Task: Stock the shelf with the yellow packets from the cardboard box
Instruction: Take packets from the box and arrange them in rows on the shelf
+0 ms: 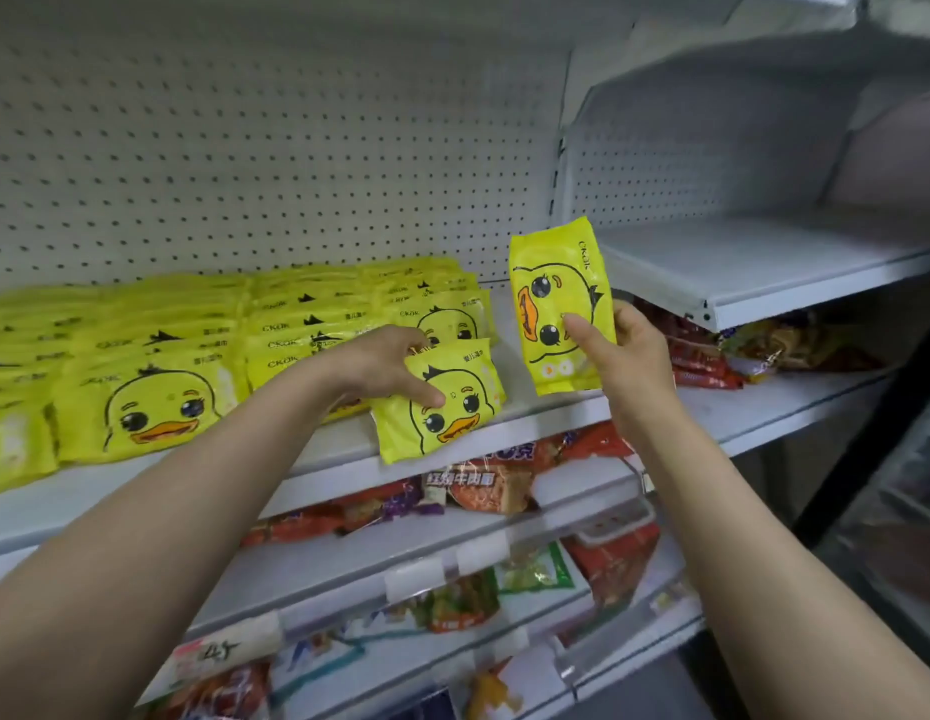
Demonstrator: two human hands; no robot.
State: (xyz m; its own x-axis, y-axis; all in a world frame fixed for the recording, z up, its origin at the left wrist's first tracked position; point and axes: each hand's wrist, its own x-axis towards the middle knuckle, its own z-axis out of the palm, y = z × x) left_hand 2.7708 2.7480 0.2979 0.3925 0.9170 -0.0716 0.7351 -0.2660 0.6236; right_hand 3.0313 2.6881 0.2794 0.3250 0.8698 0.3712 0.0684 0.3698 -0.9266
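Shelf (504,423) mostly stocked: we see rows of yellow packets (156,402) filling left side, right end bare. Our left hand (385,366) grips tilted packet (442,402) at row's end; right hand (624,350) grips upright packet (551,283). Cardboard box unseen.

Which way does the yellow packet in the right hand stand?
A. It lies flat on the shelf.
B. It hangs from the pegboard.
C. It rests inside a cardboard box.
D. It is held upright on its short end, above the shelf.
D: the right hand pinches the yellow packet upright in the air above the shelf, its duck face turned sideways.
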